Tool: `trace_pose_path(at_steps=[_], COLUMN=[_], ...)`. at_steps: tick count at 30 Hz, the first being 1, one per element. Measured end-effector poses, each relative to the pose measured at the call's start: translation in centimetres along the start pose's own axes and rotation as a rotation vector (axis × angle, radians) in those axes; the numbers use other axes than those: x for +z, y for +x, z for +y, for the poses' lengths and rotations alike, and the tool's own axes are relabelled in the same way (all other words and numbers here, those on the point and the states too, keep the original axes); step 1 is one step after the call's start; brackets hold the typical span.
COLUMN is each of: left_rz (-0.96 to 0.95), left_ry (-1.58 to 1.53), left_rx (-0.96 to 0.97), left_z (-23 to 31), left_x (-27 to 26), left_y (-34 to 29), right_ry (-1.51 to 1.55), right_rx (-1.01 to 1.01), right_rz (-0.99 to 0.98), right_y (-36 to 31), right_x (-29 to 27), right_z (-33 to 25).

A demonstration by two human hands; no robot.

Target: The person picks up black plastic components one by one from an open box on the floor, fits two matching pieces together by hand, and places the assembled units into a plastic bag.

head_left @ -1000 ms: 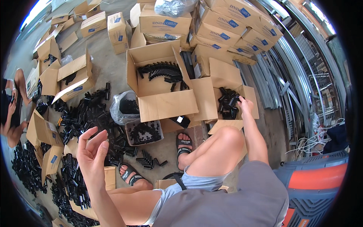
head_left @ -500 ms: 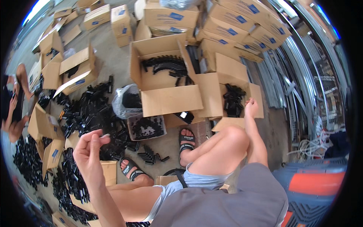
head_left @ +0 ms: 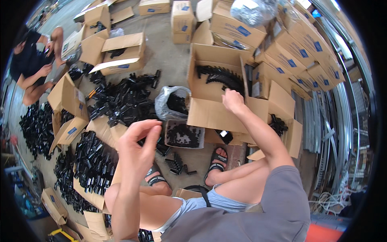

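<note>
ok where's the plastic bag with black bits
In the head view, the plastic bag is near centre, left of the large open carton, just beyond the bin of black pieces.

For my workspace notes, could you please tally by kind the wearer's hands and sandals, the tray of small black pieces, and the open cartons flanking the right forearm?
Hands: 2
Sandals: 2
Tray: 1
Open cartons: 2
Total: 7
</note>
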State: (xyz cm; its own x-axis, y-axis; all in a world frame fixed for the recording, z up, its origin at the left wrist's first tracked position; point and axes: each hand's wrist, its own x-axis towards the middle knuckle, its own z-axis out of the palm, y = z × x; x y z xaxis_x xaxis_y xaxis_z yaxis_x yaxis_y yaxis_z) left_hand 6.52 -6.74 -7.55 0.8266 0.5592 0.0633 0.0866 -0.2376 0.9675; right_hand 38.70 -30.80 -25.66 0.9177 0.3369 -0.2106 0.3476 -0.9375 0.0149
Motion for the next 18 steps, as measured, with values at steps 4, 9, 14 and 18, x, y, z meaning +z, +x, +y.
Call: trace_pose_path(at_steps=[4, 9, 14, 18], left_rz=[-0.008, 0.070, 0.088, 0.084], left_ry=[0.072, 0.091, 0.148, 0.071], left_rx=[0.074, 0.061, 0.012, 0.054], left_z=[-0.3, -0.6, -0.5, -1.9], left_x=[-0.2, -2.4, -3.2, -2.9], left_y=[0.1, 0.2, 0.2, 0.4], right_ry=[0.014, 0.065, 0.238, 1.248], right_rx=[0.350, 0.468, 0.591, 0.417], right_rz=[-0.043, -0.141, 0.019, -0.001], right_y=[3.8, 3.7, 4.2, 1.9], right_x=[4.9, 4.4, 4.5, 3.1], right_z=[1.3, -0.3, 1.4, 2.1])
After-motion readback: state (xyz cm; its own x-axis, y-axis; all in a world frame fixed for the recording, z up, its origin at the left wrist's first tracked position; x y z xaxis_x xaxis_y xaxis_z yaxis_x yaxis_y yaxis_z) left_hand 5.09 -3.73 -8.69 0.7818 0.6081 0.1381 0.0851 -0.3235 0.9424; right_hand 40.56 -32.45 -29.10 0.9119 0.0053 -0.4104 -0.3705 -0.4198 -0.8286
